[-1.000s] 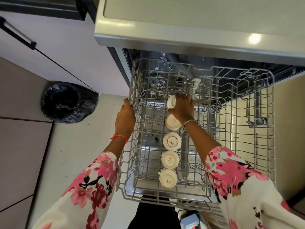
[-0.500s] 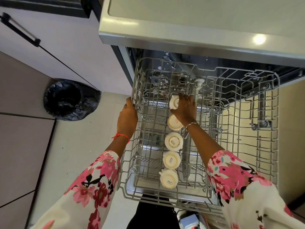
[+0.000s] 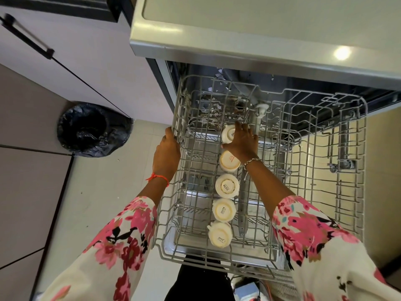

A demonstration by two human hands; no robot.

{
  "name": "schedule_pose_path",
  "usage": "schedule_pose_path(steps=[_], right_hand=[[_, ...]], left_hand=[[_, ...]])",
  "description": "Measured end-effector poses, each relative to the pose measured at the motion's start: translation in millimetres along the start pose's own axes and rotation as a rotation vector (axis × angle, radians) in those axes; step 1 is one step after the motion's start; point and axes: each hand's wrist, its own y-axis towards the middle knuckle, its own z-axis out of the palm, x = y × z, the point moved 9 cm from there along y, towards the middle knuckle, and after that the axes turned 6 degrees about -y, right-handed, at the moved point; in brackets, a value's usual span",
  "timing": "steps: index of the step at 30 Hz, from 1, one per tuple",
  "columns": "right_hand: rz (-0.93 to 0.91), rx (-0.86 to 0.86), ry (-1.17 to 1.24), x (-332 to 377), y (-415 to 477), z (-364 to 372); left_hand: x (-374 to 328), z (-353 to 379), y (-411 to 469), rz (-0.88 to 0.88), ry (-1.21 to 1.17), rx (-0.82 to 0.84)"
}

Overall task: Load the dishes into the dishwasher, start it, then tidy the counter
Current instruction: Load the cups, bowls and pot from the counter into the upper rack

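The grey wire upper rack of the dishwasher is pulled out below me. Several cream cups stand upside down in a row along its left half, from the nearest cup to the farthest cup. My right hand lies over the farthest cup, fingers spread across its side. My left hand grips the rack's left rim. The rack's right half holds nothing.
The counter edge overhangs the open dishwasher. A black-lined waste bin stands on the tiled floor at the left, below a cabinet with a black handle. The lower rack shows beneath the upper one.
My right hand has shifted slightly over the farthest cup, which now leans with its base turned more sideways. My left hand keeps its grip on the rim.
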Motion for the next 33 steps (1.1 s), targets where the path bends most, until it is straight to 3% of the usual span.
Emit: schedule_pose_path(steps=[8,13,15,19,27,29,33], right_hand=[[-0.012,-0.062,0.004,2.0,-13.1,-8.8],[-0.131,-0.045,-0.114,16.9,-43.9,-21.7],[-0.188,0.023,-0.136,27.7,-64.7,-24.2],[-0.285,0.030,-0.071,61.8,-117.9,-41.4],[-0.470,0.053,-0.117,191.3,-228.7,-45.2],[-0.490,0.085,-0.132,228.1,-245.4,-37.8],[-0.489,0.026,-0.118,317.2,-268.5,-22.6]], left_hand=[[-1.1,-2.5,1.2,0.005,0.063,-0.014],[-0.4,-1.3,-8.1,0.007,0.096,0.162],[1.9,-7.2,-21.5,0.058,0.219,0.216],[17.2,-44.4,-82.3,0.086,0.328,0.237],[93.2,-152.4,-159.5,0.087,0.460,0.242],[105.1,-180.3,-169.8,0.099,0.387,0.297],[157.4,-251.1,-175.8,0.117,0.313,0.192]])
